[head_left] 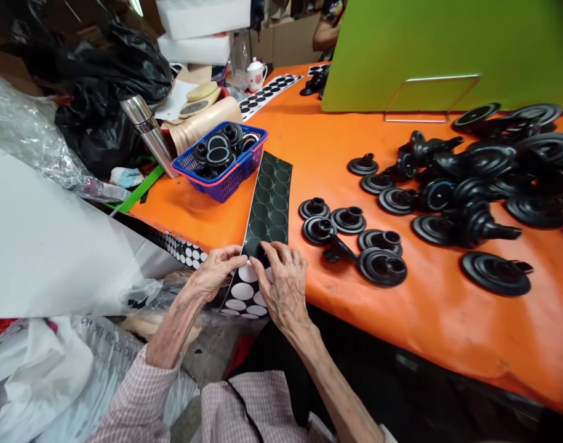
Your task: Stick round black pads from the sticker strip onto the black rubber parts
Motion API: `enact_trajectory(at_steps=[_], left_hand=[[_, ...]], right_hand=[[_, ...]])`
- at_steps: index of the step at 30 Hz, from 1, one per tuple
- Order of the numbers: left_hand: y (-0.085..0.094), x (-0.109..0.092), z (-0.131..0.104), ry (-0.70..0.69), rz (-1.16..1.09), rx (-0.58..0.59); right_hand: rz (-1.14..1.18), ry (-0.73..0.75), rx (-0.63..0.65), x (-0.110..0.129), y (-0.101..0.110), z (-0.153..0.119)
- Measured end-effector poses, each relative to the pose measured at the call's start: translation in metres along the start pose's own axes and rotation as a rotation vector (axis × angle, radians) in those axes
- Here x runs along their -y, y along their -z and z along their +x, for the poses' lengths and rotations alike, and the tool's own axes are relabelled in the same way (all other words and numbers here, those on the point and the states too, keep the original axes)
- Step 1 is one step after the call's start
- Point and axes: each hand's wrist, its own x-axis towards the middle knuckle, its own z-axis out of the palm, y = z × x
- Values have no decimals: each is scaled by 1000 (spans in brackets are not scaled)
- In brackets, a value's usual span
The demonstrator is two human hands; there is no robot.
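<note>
A long sheet of black round stickers (268, 197) lies at the front edge of the orange table, its near end hanging over with white circles where discs are gone. At that edge my left hand (213, 271) pinches the left side of the sheet between thumb and fingers. A black round sticker (252, 247) lies between both hands' fingertips, looking partly lifted. My right hand (283, 277) curls over the sheet, thumb and index finger closed at this sticker. Just right of it stand several black rubber suction-cup-like parts (349, 219).
A blue basket (223, 187) of similar black parts stands behind the sheet. More parts (475, 166) are heaped at the right, before a green board (447, 55). A steel thermos (147, 132) leans at the left. Another person's arm (326, 34) shows at the back.
</note>
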Motion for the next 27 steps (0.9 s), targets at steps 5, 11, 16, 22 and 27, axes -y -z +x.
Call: enact_trajectory(at_steps=[5,11,16,22,27], left_hand=[[2,1,3,-59,64,9],[5,3,7,-182,420,-241],[-18,-7,-4,-256,402,-325],[-60,-13,-8,-48,-12,67],[-79,-25,9,-291,597,-71]], right_hand=[[-17,101,-25,2,-3,11],[121,-19,-152,-11,9,17],[192,21,-127,-13,28,-4],[604,-266,-35,-14,47,-25],[838,-618,-198,-23,69,-21]])
